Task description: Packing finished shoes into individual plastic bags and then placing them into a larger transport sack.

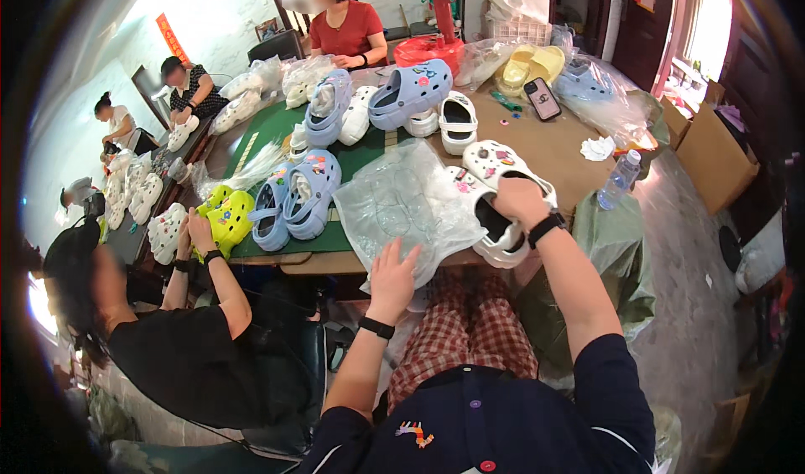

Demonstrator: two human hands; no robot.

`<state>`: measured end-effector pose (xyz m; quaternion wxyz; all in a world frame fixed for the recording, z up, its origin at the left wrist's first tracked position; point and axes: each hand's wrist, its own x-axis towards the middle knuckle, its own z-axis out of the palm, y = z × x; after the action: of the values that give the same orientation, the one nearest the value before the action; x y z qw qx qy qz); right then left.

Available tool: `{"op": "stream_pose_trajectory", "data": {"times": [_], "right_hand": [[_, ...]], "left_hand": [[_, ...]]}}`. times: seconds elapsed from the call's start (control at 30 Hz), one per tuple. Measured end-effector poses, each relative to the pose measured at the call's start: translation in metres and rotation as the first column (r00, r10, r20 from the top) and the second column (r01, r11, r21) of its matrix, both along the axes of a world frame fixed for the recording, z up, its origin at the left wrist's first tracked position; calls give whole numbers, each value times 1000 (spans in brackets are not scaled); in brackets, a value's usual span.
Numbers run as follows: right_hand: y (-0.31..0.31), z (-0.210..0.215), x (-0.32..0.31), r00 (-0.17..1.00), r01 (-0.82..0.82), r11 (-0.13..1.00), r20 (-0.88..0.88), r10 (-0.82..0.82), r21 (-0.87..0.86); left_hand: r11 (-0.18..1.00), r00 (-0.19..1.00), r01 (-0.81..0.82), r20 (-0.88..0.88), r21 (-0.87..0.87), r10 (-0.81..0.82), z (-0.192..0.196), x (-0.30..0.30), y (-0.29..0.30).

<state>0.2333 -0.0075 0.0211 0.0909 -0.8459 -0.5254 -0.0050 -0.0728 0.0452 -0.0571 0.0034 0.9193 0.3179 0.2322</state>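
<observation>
A pair of white clogs with colourful charms (495,157) lies at the table's front edge, right of centre. My right hand (520,201) grips it, fingers reaching into the openings and partly hidden there. Left of the clogs a clear plastic bag (386,210) is spread flat, its edge running under them. Over the bag's near edge is my left hand (392,277), open, fingers apart and holding nothing; whether it touches the plastic I cannot tell. Left of the bag, a pair of light blue clogs with charms (310,193) stands on the green mat (323,241).
More blue clogs (411,95) and a white clog (458,122) stand behind the bag. A phone (542,100), yellow clogs (530,67) and a water bottle (619,180) are to the right. At left, a co-worker handles lime-green clogs (228,218). Other people sit farther back.
</observation>
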Motion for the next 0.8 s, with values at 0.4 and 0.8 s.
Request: {"op": "stream_pose_trajectory", "data": {"times": [0.4,0.8], "right_hand": [[-212,45,8,942,217,961,-293,-161,170],[-244,46,-39,247,436,721,-842,480,539]], "left_hand": [[960,954,268,-115,-79,-276,-22,58,-8],[956,963,266,-3,-122,-269,18,102,-35]]}}
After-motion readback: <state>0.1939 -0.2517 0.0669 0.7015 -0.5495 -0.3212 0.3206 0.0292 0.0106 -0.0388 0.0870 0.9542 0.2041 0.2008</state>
